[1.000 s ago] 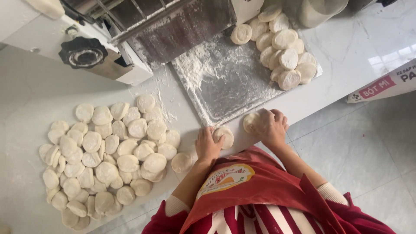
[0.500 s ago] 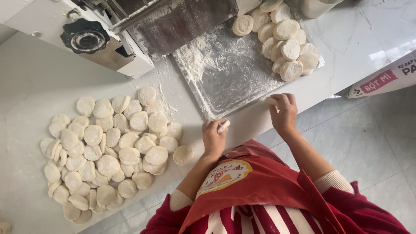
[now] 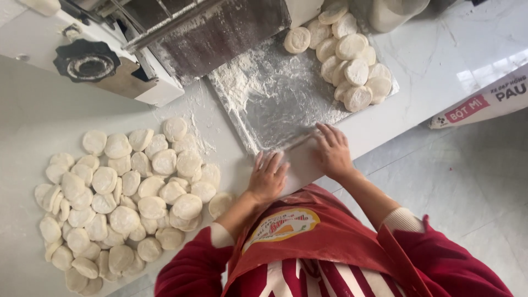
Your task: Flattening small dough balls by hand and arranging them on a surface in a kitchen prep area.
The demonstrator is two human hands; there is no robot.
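My left hand (image 3: 268,176) lies palm down on the white counter (image 3: 33,115), fingers stretched out, just in front of the floured metal tray (image 3: 275,110). My right hand (image 3: 331,151) is also flat, on the tray's front corner. A thin pale strip (image 3: 300,142) runs between the two hands; I cannot tell if it is dough or the tray's rim. Whatever is under the palms is hidden. One flat dough disc (image 3: 220,203) lies just left of my left wrist.
Several flattened dough discs (image 3: 132,192) are heaped on the counter at the left. More thick dough rounds (image 3: 352,60) sit on the tray's far right corner. A dough-rolling machine (image 3: 110,66) stands at the back, a pale container (image 3: 396,11) beside it. A flour sack (image 3: 484,102) lies on the floor at right.
Both hands held dough pieces at the counter's edge a second ago. They have since moved forward and now lie flat at the tray's front edge, with no piece visible in them.
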